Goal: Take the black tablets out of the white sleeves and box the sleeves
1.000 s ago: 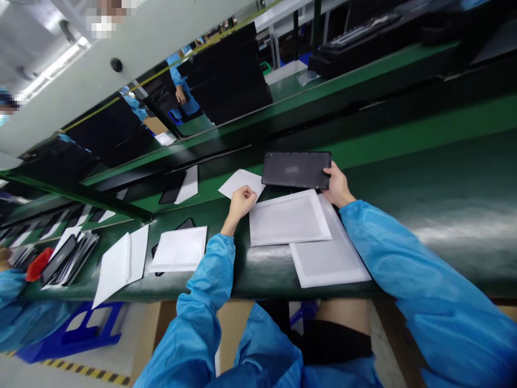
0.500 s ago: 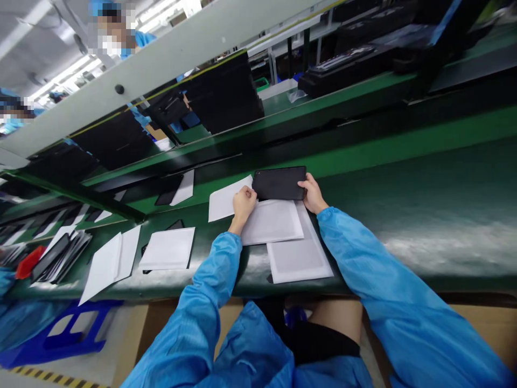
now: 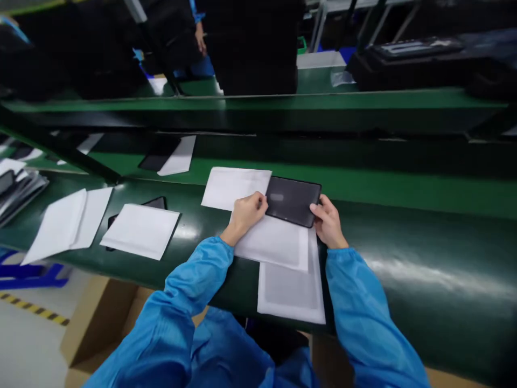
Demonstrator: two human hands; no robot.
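Note:
A black tablet (image 3: 294, 200) lies slightly tilted over the white sleeves, its dark face toward me with a small greyish patch on it. My right hand (image 3: 328, 220) grips the tablet's right edge, thumb on top. At its lower left edge, my left hand (image 3: 247, 212) is closed with the fingertips pinched together; what they hold, if anything, is hidden. Behind the left hand is one white sleeve (image 3: 234, 187). Below the tablet lies another white sleeve (image 3: 278, 243), overlapping a further white sleeve (image 3: 291, 293) that shows a greyish rectangle through it.
Left on the green bench (image 3: 404, 242) are a white sleeve over a dark device (image 3: 139, 230), paired white sheets (image 3: 60, 223) and a stack of sleeves (image 3: 20, 191). A black tablet with a white sleeve (image 3: 177, 156) sits farther back. Below stands a cardboard box (image 3: 100, 318).
The camera view has levelled and turned downward. The tablet's right end has come down a little toward me in my right hand. My left hand stays pinched at its left edge.

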